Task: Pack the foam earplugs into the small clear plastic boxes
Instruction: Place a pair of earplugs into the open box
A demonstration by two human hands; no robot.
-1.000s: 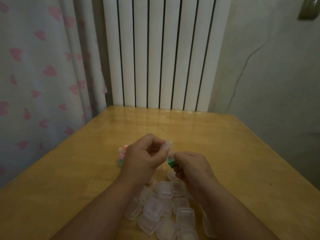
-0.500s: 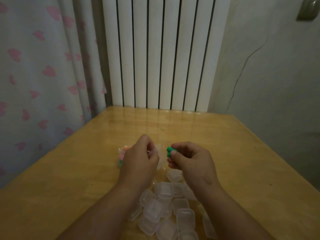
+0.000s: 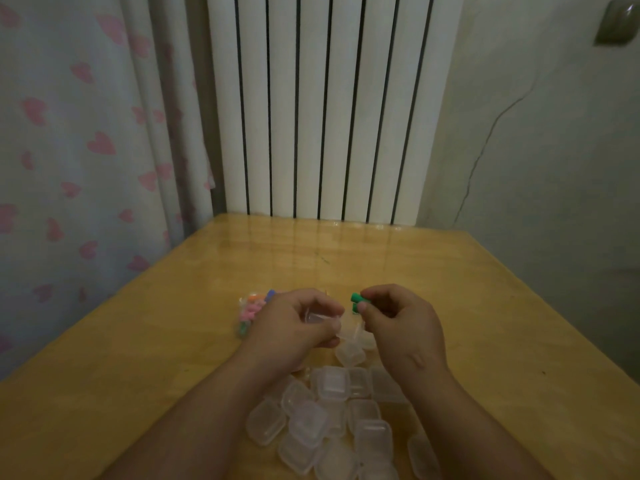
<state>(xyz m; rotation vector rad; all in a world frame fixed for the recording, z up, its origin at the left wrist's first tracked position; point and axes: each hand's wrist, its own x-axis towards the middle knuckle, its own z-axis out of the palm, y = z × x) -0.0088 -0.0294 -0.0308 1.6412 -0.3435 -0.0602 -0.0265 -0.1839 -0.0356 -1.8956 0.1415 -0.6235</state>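
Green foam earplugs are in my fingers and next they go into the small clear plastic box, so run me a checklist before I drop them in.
1. Green foam earplugs pinched firmly by the right hand: ok.
2. Small clear plastic box held by the left hand: ok.
3. Box lid open wide enough: cannot tell, as fingers cover it.
4. Earplugs lined up over the box: not ok. They sit to its right, apart from it.
5. Pile of spare clear boxes close by on the wooden table: ok.
6. More coloured earplugs beside the left hand: ok.
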